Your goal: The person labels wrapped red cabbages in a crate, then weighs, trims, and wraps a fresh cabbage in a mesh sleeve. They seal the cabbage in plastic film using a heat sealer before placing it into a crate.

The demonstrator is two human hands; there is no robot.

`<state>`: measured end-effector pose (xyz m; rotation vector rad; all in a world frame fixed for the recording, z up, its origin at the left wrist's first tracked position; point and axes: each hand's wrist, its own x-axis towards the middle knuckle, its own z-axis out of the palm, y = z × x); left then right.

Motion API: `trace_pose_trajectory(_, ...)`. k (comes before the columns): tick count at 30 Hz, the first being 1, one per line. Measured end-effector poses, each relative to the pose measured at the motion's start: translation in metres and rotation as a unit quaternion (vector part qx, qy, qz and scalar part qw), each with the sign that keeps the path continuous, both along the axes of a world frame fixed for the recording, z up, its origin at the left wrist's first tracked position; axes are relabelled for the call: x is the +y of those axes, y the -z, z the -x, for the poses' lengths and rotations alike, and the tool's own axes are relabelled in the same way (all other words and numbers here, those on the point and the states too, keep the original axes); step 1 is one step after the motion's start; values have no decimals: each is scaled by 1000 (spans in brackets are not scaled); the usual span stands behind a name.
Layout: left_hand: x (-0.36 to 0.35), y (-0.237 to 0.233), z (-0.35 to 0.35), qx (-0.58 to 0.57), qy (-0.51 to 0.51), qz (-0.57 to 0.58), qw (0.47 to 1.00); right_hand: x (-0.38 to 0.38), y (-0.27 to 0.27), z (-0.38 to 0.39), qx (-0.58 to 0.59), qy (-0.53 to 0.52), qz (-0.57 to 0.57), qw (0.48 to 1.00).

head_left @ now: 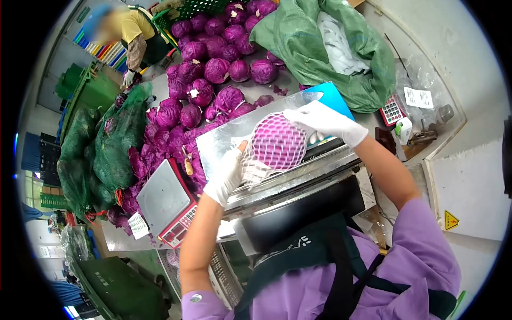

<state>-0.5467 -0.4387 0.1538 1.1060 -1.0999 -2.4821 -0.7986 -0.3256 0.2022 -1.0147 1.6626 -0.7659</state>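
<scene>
A red cabbage (277,143) in a white foam net sleeve is held between my two gloved hands, above a metal wrapping machine (298,184). My left hand (226,173) grips the left side, where the loose end of the net (257,172) bunches up. Its thumb tip shows bare through the white glove. From the upper right, my right hand (328,121) holds the cabbage with its fingers over the top and side. Parts of the fingers of both hands are hidden. Behind the cabbage lies a shiny metal plate (218,146) with a blue panel (333,98).
Many bare red cabbages (216,70) and loose leaves cover the table's far and left sides. A red scale (168,200) stands at left, near green mesh sacks (114,154). A green woven bag (298,40) is at the back; a co-worker (136,34) stands at far left.
</scene>
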Motion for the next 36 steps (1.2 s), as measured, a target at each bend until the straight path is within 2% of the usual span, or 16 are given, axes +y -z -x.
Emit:
trace_pose_trajectory(2,-12,3,0,15,83,-28,996,-13,-4,4,47,-41,-102,993)
trace_pose_trajectory(4,-50,47,-9,116,173,-282,936,-29,26,16,9,-64,-104,993)
trace_pose_trajectory(8,-38,18,12,-99,90,-150,980,-44,49,13,36,-39,-116,992)
trace_pose_trajectory(10,-37,23,12,-17,88,-91,992,-53,58,14,67,-40,-123,989)
trace_pose_trajectory(11,-69,73,1,215,180,-341,897,-54,61,15,51,-22,-111,992)
trace_pose_trajectory(12,-71,65,-3,215,180,-341,897,-53,63,16,34,-5,-99,995)
trace_pose_trajectory(14,-68,35,-11,-65,92,-149,982,-40,60,27,20,4,-104,994)
trace_pose_trajectory(15,-74,29,-21,-136,67,-131,980,-29,53,35,90,19,-73,993)
trace_pose_trajectory(17,-55,-3,-57,-168,24,206,964,-1,49,49,303,3,66,951)
trace_pose_trajectory(18,-51,-1,-79,-190,25,335,923,19,51,53,436,-27,171,883)
trace_pose_trajectory(20,-26,-17,-113,-319,220,643,660,62,46,60,489,-194,263,809)
trace_pose_trajectory(24,-16,11,-150,-164,433,802,378,103,50,69,604,-420,208,644)
trace_pose_trajectory(31,5,39,-103,-224,382,852,278,109,69,77,554,-367,223,714)
trace_pose_trajectory(32,6,42,-104,-223,377,856,277,114,73,70,588,-345,191,707)
trace_pose_trajectory(34,11,44,-109,-198,248,829,461,117,96,62,558,-249,240,754)
trace_pose_trajectory(36,23,50,-114,-172,128,738,640,122,104,43,342,-43,271,899)
